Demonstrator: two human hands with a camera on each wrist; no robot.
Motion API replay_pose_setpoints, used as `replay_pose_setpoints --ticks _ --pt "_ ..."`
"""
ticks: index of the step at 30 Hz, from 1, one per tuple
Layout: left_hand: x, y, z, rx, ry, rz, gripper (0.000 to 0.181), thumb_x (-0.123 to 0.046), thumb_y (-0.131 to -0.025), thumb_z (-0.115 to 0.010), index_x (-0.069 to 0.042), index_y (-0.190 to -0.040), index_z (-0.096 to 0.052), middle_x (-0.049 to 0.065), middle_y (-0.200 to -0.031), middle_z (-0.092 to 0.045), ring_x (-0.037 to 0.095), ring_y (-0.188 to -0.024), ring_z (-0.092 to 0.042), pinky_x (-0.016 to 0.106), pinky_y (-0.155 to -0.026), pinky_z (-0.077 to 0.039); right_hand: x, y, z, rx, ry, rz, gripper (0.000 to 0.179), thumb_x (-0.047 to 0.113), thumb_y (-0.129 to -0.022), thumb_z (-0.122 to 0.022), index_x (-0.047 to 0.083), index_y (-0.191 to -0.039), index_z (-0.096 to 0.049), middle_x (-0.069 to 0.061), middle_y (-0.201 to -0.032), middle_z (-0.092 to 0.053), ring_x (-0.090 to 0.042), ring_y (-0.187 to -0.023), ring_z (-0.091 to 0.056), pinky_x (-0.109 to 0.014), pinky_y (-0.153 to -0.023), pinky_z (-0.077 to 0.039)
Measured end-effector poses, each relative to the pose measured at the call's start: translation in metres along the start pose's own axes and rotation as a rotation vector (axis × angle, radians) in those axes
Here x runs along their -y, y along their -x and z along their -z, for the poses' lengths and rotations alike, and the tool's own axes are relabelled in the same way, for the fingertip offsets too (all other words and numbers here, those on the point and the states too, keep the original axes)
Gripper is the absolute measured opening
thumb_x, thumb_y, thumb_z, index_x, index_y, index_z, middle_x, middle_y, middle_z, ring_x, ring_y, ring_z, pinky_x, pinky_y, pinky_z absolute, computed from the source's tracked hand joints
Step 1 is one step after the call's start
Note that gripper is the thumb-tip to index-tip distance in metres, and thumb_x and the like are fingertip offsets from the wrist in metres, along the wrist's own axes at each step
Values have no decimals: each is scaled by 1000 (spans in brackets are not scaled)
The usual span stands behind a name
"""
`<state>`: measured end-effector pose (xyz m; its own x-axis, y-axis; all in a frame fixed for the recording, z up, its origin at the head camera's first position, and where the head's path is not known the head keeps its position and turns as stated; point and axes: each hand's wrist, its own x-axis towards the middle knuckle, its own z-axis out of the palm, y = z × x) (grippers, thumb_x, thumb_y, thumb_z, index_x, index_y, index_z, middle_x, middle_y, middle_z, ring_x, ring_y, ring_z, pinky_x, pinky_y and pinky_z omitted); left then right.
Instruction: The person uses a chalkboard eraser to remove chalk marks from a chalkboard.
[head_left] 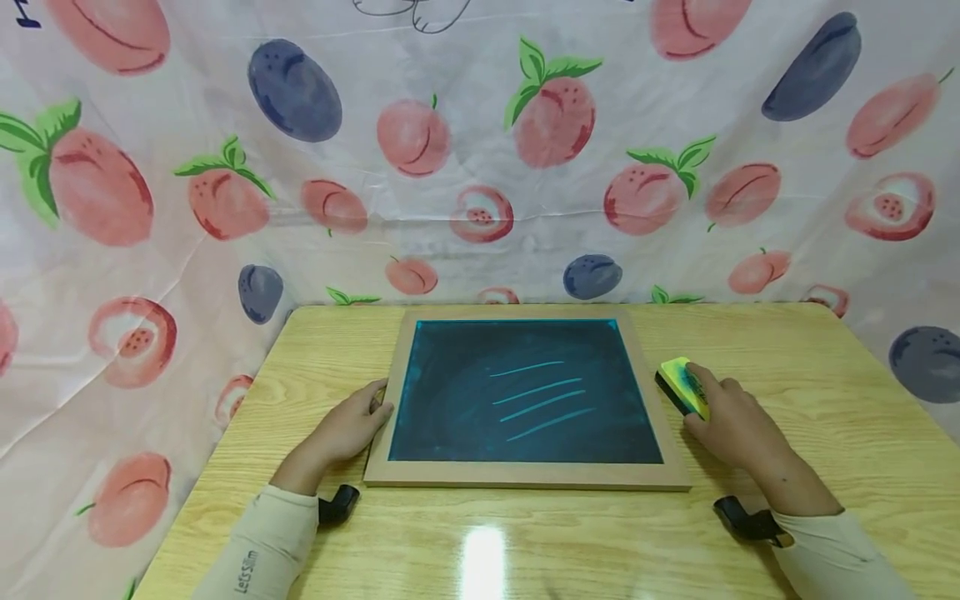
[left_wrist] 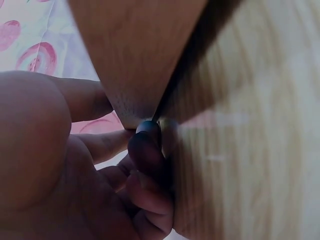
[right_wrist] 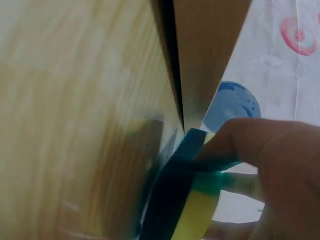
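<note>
A small chalkboard in a pale wooden frame lies in the middle of the table, with several slanting light-blue strokes on its dark face. At the frame's left side, my left hand grips the edge; the left wrist view shows its fingers curled at the wooden edge, low by the tabletop. To the right of the board, my right hand holds a yellow-green board eraser with a dark pad. In the right wrist view, thumb and fingers pinch the eraser, its dark pad toward the wood surface.
The light wood-grain table reaches back to a white cloth printed with peaches and dark plums. Black wrist mounts stick out beside both sleeves. Light reflects off the table's front.
</note>
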<state>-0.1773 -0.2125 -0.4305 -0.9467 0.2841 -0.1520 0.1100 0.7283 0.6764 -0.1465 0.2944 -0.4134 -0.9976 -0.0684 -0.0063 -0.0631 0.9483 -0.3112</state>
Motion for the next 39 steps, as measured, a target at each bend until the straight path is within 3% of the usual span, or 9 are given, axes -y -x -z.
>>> replay_pose_setpoints --ticks 4,9,18,26,39 --pt "0 1 -2 3 -6 7 55 -35 -99 -37 -12 -147 -22 13 -145 -35 32 -132 -36 51 -103 -32 2 2 3 4 -23 -15 76 22 -85 -58 8 -147 -16 -35 -111 -41 -32 -76 -52 -39 -57 -43" --pt "0 3 -3 16 -4 8 56 -35 -99 -36 -12 -148 -20 13 -149 -28 33 -137 -27 53 -106 -28 14 7 7 -26 -24 0 75 24 -84 -58 13 -148 -20 -33 -113 -41 -31 -75 -52 -37 -56 -43" --pt "0 1 -1 -1 -50 12 55 -35 -99 -37 -12 -147 -22 14 -142 -39 33 -129 -39 52 -101 -34 47 17 12 4 -11 63 71 23 -84 -58 19 -147 -25 -27 -119 -41 -27 -75 -51 -33 -56 -41" --pt "-1 4 0 12 -34 11 56 -36 -100 -35 -13 -148 -18 12 -149 -28 33 -136 -28 53 -106 -28 67 25 7 40 25 106 61 27 -83 -59 17 -141 -40 -18 -112 -46 -21 -74 -49 -28 -54 -38" --pt "-2 3 1 3 -38 16 58 -39 -99 -36 -14 -148 -19 12 -149 -30 33 -135 -30 53 -105 -29 69 29 -6 -34 136 183 51 26 -85 -54 16 -134 -49 -27 -114 -50 -28 -84 -57 -42 -63 -48"
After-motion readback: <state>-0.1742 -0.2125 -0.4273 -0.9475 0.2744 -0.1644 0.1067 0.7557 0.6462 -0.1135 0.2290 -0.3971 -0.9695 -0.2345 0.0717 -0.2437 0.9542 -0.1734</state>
